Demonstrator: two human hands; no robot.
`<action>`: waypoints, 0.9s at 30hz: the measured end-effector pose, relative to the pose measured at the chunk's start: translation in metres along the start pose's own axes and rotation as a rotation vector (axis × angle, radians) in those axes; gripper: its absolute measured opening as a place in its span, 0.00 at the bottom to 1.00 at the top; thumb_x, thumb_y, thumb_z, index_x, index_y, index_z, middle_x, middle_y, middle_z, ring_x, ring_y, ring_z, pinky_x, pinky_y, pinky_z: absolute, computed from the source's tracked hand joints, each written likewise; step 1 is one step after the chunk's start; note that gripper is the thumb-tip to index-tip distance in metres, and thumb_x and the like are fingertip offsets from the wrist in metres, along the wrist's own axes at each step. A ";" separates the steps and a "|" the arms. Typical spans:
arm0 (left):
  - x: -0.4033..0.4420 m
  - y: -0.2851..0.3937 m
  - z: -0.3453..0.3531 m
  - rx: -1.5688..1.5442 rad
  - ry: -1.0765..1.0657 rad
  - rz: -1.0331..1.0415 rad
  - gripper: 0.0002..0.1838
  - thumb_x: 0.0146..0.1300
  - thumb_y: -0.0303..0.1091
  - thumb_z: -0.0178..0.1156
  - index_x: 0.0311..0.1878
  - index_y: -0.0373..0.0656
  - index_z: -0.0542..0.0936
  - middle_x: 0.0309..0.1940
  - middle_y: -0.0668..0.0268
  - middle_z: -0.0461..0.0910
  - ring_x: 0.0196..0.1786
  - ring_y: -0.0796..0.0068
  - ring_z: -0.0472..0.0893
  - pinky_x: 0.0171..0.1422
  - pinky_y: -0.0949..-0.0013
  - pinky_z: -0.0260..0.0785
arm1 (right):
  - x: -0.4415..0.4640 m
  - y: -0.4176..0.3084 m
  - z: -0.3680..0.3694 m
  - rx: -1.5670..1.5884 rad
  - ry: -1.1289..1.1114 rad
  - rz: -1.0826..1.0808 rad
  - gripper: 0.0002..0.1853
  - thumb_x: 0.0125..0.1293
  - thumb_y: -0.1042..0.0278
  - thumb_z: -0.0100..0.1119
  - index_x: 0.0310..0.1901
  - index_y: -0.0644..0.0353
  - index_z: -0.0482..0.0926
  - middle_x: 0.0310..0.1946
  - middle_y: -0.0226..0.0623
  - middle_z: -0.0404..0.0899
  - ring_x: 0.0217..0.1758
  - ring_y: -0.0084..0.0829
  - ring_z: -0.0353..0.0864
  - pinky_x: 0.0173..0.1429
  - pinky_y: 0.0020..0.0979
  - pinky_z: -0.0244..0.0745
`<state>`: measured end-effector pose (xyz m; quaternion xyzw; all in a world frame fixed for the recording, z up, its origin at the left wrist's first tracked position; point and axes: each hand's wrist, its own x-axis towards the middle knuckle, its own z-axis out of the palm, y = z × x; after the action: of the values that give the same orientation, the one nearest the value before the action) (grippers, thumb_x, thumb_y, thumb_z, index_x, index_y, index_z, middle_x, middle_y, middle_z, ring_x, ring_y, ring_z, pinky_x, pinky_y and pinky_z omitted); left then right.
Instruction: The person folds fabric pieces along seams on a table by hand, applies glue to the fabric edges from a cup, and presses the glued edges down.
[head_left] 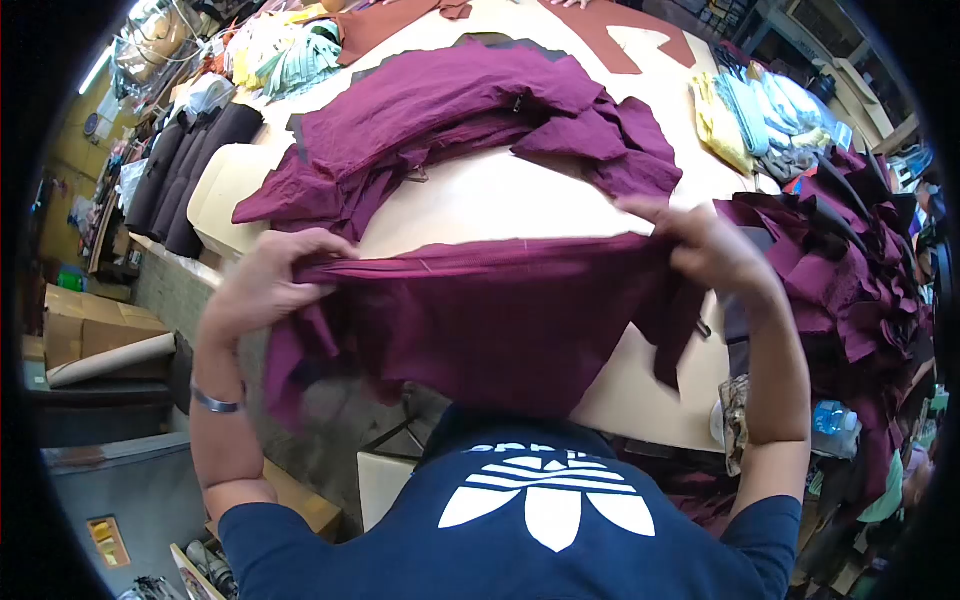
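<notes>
A maroon cloth piece (pixel 490 320) is stretched between my hands above the table's near edge, its lower part hanging in front of my shirt. At its left end, my left hand (pixel 290 278) pinches the upper edge between thumb and fingers. The right end is gripped by my right hand (pixel 695 240), which is slightly blurred, with one finger pointing outward. Beyond the held cloth, a pile of maroon garments (pixel 440 110) lies in an arc on the pale table (pixel 480 205).
To the right is a large heap of maroon scraps (pixel 840 260), with a water bottle (pixel 832 425) below. Dark rolls (pixel 190 180) lie at left. Yellow and light-blue bundles (pixel 740 120) rest at back right. Another person's hands show at the far edge near brown cloth (pixel 610 40).
</notes>
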<state>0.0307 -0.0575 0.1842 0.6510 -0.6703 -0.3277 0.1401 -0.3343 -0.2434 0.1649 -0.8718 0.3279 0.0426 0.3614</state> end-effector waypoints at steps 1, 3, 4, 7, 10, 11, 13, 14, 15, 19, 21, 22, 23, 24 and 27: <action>-0.003 -0.008 -0.006 -0.188 -0.018 0.002 0.20 0.46 0.20 0.61 0.47 0.39 0.77 0.38 0.57 0.80 0.41 0.68 0.80 0.49 0.73 0.70 | 0.000 0.011 -0.009 0.375 0.039 -0.124 0.42 0.36 0.87 0.42 0.61 0.52 0.69 0.50 0.50 0.77 0.47 0.42 0.78 0.54 0.33 0.71; 0.014 -0.017 -0.009 0.157 -0.007 0.094 0.20 0.48 0.19 0.55 0.47 0.43 0.78 0.41 0.56 0.80 0.44 0.62 0.80 0.51 0.66 0.71 | 0.032 0.017 -0.018 -0.132 0.127 -0.289 0.36 0.39 0.86 0.42 0.56 0.56 0.73 0.49 0.46 0.78 0.52 0.42 0.77 0.58 0.32 0.70; 0.031 -0.034 -0.010 0.349 0.037 0.065 0.20 0.48 0.19 0.54 0.47 0.44 0.78 0.43 0.55 0.80 0.46 0.60 0.80 0.52 0.64 0.71 | 0.057 0.029 -0.022 -0.310 0.165 -0.277 0.33 0.41 0.85 0.44 0.55 0.55 0.74 0.45 0.46 0.80 0.50 0.43 0.78 0.55 0.34 0.71; 0.067 -0.066 -0.052 0.732 0.512 -0.069 0.25 0.48 0.18 0.48 0.50 0.49 0.78 0.49 0.57 0.78 0.49 0.54 0.78 0.55 0.58 0.70 | 0.110 -0.010 -0.066 -0.759 0.453 0.021 0.26 0.49 0.84 0.43 0.50 0.54 0.78 0.41 0.43 0.81 0.43 0.44 0.80 0.52 0.39 0.72; 0.064 -0.027 -0.110 0.792 1.087 -0.029 0.27 0.49 0.17 0.48 0.53 0.53 0.77 0.50 0.59 0.78 0.49 0.58 0.79 0.54 0.61 0.71 | 0.126 -0.058 -0.119 -0.815 1.133 -0.029 0.24 0.50 0.80 0.49 0.51 0.52 0.78 0.43 0.37 0.81 0.47 0.38 0.79 0.53 0.38 0.71; 0.057 -0.022 -0.122 0.834 1.238 0.046 0.28 0.49 0.17 0.47 0.54 0.54 0.76 0.50 0.61 0.78 0.50 0.60 0.79 0.53 0.62 0.72 | 0.129 -0.075 -0.129 -0.771 1.254 -0.048 0.25 0.48 0.79 0.52 0.52 0.53 0.77 0.46 0.37 0.80 0.49 0.37 0.78 0.53 0.36 0.71; 0.047 -0.013 -0.128 1.016 1.447 0.128 0.30 0.50 0.17 0.48 0.56 0.58 0.75 0.51 0.66 0.78 0.51 0.65 0.79 0.51 0.63 0.73 | 0.152 -0.078 -0.142 -0.868 1.518 -0.528 0.24 0.48 0.81 0.50 0.49 0.53 0.78 0.42 0.35 0.81 0.43 0.38 0.78 0.50 0.36 0.72; 0.048 -0.021 -0.127 1.173 1.510 0.164 0.33 0.50 0.18 0.49 0.59 0.61 0.73 0.54 0.73 0.76 0.51 0.67 0.79 0.51 0.64 0.74 | 0.168 -0.077 -0.148 -0.903 1.635 -0.776 0.24 0.49 0.83 0.49 0.48 0.53 0.78 0.41 0.35 0.81 0.40 0.39 0.78 0.48 0.37 0.73; 0.051 -0.031 -0.120 1.213 1.433 0.085 0.33 0.50 0.18 0.49 0.60 0.62 0.72 0.55 0.73 0.75 0.51 0.66 0.78 0.52 0.63 0.73 | 0.192 -0.072 -0.148 -1.120 1.775 -0.824 0.22 0.49 0.84 0.48 0.46 0.54 0.78 0.37 0.37 0.81 0.37 0.37 0.78 0.41 0.35 0.74; 0.097 -0.100 -0.066 1.293 1.086 -0.048 0.33 0.50 0.20 0.50 0.60 0.60 0.72 0.61 0.68 0.68 0.58 0.60 0.72 0.58 0.58 0.67 | 0.273 -0.004 -0.093 -0.859 1.390 -0.689 0.23 0.56 0.76 0.48 0.54 0.45 0.77 0.43 0.31 0.81 0.49 0.36 0.78 0.55 0.41 0.69; 0.128 -0.143 -0.025 1.042 0.864 -0.038 0.32 0.51 0.22 0.50 0.61 0.59 0.71 0.63 0.65 0.66 0.62 0.55 0.67 0.58 0.53 0.62 | 0.316 0.043 -0.050 -0.854 1.191 -0.531 0.27 0.58 0.75 0.47 0.60 0.41 0.71 0.50 0.27 0.78 0.56 0.37 0.74 0.60 0.44 0.65; 0.139 -0.165 -0.001 0.884 0.717 -0.075 0.32 0.51 0.22 0.49 0.62 0.58 0.69 0.64 0.64 0.66 0.64 0.51 0.63 0.60 0.48 0.60 | 0.326 0.063 -0.024 -0.855 1.048 -0.395 0.27 0.59 0.76 0.43 0.62 0.43 0.68 0.53 0.31 0.76 0.60 0.39 0.70 0.63 0.50 0.60; 0.150 -0.197 0.029 0.732 0.559 -0.115 0.36 0.50 0.19 0.46 0.65 0.58 0.66 0.65 0.62 0.64 0.65 0.47 0.62 0.61 0.39 0.58 | 0.329 0.082 0.002 -0.852 0.905 -0.260 0.28 0.61 0.77 0.39 0.64 0.44 0.65 0.56 0.34 0.73 0.64 0.42 0.66 0.66 0.56 0.55; 0.156 -0.206 0.053 0.505 0.417 -0.224 0.38 0.49 0.18 0.44 0.67 0.58 0.62 0.66 0.60 0.62 0.66 0.45 0.61 0.61 0.36 0.57 | 0.333 0.101 0.027 -0.699 0.757 -0.111 0.28 0.61 0.76 0.39 0.64 0.45 0.64 0.58 0.33 0.72 0.66 0.43 0.64 0.68 0.57 0.53; 0.155 -0.199 0.072 0.433 0.521 -0.214 0.40 0.49 0.17 0.45 0.68 0.59 0.59 0.67 0.60 0.60 0.65 0.44 0.62 0.61 0.39 0.60 | 0.332 0.116 0.051 -0.511 0.627 0.026 0.30 0.61 0.77 0.39 0.67 0.44 0.60 0.62 0.34 0.68 0.69 0.43 0.61 0.70 0.57 0.49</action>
<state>0.1242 -0.1763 -0.0308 0.7939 -0.5938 -0.0138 0.1301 -0.1363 -0.4502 -0.0463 -0.9001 0.4121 -0.1407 0.0146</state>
